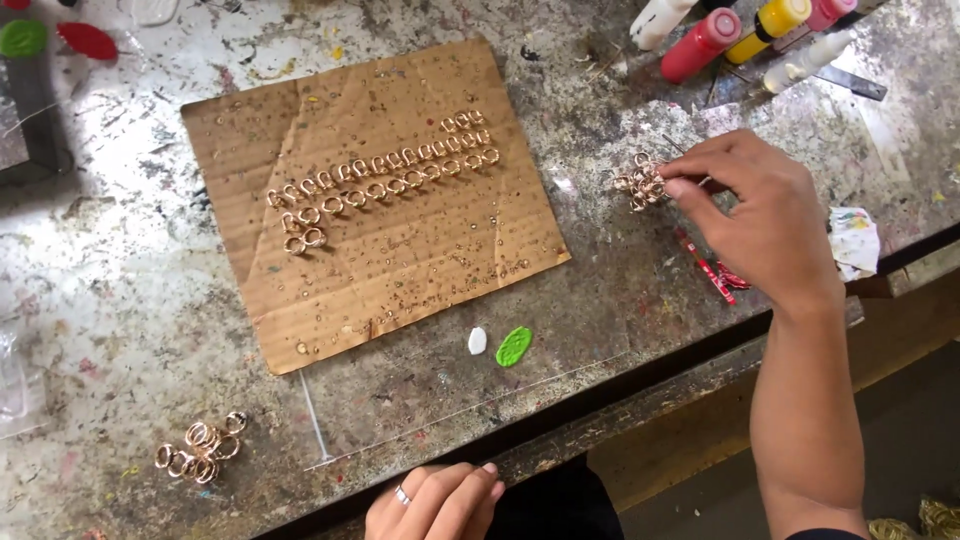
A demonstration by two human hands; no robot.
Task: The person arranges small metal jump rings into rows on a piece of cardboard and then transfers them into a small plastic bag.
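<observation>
Two heaps of gold rings sit on the table (130,300), and the smaller loose heap (200,450) lies at the near edge, up and to the left of the left hand (435,500). That hand rests on the table's front edge with its fingers curled loosely, holding nothing; a ring is on one finger. Up and left of it lies the cardboard sheet (400,260), where rows of rings (385,172) run in a slanting line, low at the left and rising to the right. A white blob (477,340) and a green blob (514,346) lie just above the left hand. Farther right, the right hand (760,215) pinches with thumb and fingertips at the tangled ring cluster (640,182), which rests on the table at its fingertips. The step appears to be picking one ring free; the next move likely calls for a fine pinch and a clean lift. The cluster has no clear long axis. Paint bottles (740,30) stand beyond that hand.
</observation>
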